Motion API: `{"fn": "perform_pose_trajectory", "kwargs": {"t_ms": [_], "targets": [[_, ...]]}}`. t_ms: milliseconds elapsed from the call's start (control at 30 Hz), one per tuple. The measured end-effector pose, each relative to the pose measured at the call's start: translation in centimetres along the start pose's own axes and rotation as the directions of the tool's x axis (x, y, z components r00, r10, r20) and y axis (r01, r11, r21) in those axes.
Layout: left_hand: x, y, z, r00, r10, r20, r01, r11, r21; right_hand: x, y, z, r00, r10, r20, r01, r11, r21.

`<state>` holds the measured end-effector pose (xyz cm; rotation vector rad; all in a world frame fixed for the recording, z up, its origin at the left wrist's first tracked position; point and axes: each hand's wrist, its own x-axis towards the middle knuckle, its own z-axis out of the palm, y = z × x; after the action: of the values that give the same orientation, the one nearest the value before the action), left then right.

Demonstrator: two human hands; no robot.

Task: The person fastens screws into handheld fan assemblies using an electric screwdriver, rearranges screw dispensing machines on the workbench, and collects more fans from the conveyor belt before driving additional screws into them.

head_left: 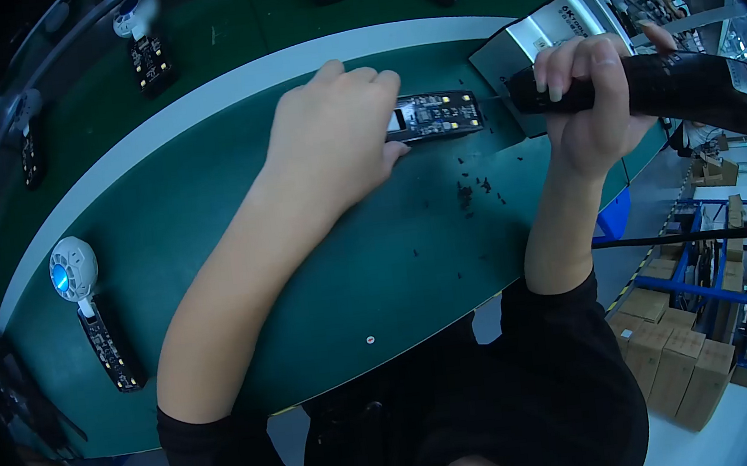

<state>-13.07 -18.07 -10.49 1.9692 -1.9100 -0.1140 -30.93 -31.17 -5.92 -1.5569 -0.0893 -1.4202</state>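
- At upper center, your left hand (pixel 334 119) is closed over the left end of the circuit board (pixel 445 114), lying on the green bench (pixel 332 274).
- Toward the upper right, your right hand (pixel 590 87) grips the black power tool (pixel 677 87), its tip near the board's right end.
- Behind it sits a silver box (pixel 510 55).
- Below the board, small dark bits (pixel 469 191) lie scattered.

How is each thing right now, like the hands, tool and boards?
Left hand: closed on circuit board
Right hand: gripping black tool
Black tool: held sideways, on or off unclear
Circuit board: flat, uncovered
Dark little bits: loose, scattered
White round part: joined to another board
Cartons: closed, standing together
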Motion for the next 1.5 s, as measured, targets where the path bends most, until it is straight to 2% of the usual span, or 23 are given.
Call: {"fn": "perform_pose_trajectory", "kwargs": {"t_ms": [67, 167, 233, 267, 333, 533, 667, 867, 1000, 1100, 1133, 1200, 1367, 1433, 1467, 1500], "targets": [[-0.2, 0.6, 0.3, 1.000, -0.002, -0.006, 0.002, 1.000, -0.003, -0.4, 0.8, 2.1, 0.999, 0.002, 0.034, -0.005, 0.994, 0.110], [-0.1, 0.6, 0.3, 1.000, 0.023, -0.020, -0.024, 0.999, -0.032, -0.8, 0.9, 3.7, 0.991, 0.052, 0.126, -0.039, 0.994, -0.102], [-0.2, 0.5, 0.3, 0.999, 0.033, -0.034, -0.034, 0.998, -0.044, -0.8, 2.0, 5.3, 0.996, 0.038, 0.079, -0.041, 0.999, 0.033], [-0.2, 0.5, 0.4, 0.998, 0.034, -0.043, -0.036, 0.998, -0.043, -1.0, 1.5, 5.1, 0.994, 0.061, 0.087, -0.054, 0.995, -0.079], [-0.2, 0.5, 0.6, 0.998, 0.036, -0.058, -0.038, 0.998, -0.046, -1.2, 1.4, 4.8, 0.992, 0.077, 0.100, -0.059, 0.983, -0.173], [-0.2, 0.5, 0.7, 0.998, 0.007, -0.056, -0.010, 0.999, -0.051, -1.1, 3.8, 4.9, 0.982, 0.027, 0.188, -0.023, 1.000, -0.021], [-0.4, 0.7, 0.8, 0.998, -0.002, -0.055, 0.000, 0.999, -0.032, -1.0, 4.3, 4.6, 0.978, 0.065, 0.197, -0.063, 0.998, -0.020], [-0.3, 0.7, 0.8, 0.999, -0.001, -0.054, 0.000, 1.000, -0.011, -1.0, 5.4, 4.8, 0.994, 0.036, 0.104, -0.028, 0.997, -0.073], [-0.2, 0.6, 0.9, 0.998, 0.002, -0.063, -0.002, 1.000, 0.000, -1.1, 5.1, 4.6, 0.997, 0.032, -0.076, -0.043, 0.988, -0.147], [0.0, 0.7, 0.3, 1.000, -0.015, 0.005, 0.015, 1.000, 0.006, -0.1, 1.8, 2.3, 0.986, 0.048, -0.158, -0.088, 0.962, -0.260], [0.0, 0.7, 0.1, 1.000, -0.012, 0.010, 0.012, 1.000, 0.014, 0.6, 0.8, 0.7, 0.987, 0.002, -0.162, -0.031, 0.984, -0.175], [0.0, 0.4, -0.2, 1.000, -0.012, 0.020, 0.011, 0.999, 0.038, 1.7, -1.1, -2.2, 0.985, -0.144, -0.093, 0.121, 0.968, -0.218], [0.2, -0.2, -0.6, 1.000, -0.022, 0.000, 0.022, 1.000, -0.021, 2.3, -0.6, -5.8, 0.953, -0.298, -0.058, 0.259, 0.897, -0.359], [0.3, -0.4, -0.4, 1.000, -0.014, 0.001, 0.014, 1.000, -0.028, 2.1, 0.4, -6.0, 0.975, -0.218, -0.049, 0.188, 0.917, -0.353], [0.3, -0.5, -0.2, 1.000, -0.010, 0.003, 0.010, 1.000, -0.025, 2.1, 0.3, -5.7, 0.978, -0.206, -0.031, 0.175, 0.893, -0.415], [0.4, -0.7, -0.1, 1.000, -0.007, 0.002, 0.007, 1.000, -0.022, 2.2, -0.2, -5.3, 0.989, -0.144, -0.028, 0.127, 0.936, -0.329]]}}
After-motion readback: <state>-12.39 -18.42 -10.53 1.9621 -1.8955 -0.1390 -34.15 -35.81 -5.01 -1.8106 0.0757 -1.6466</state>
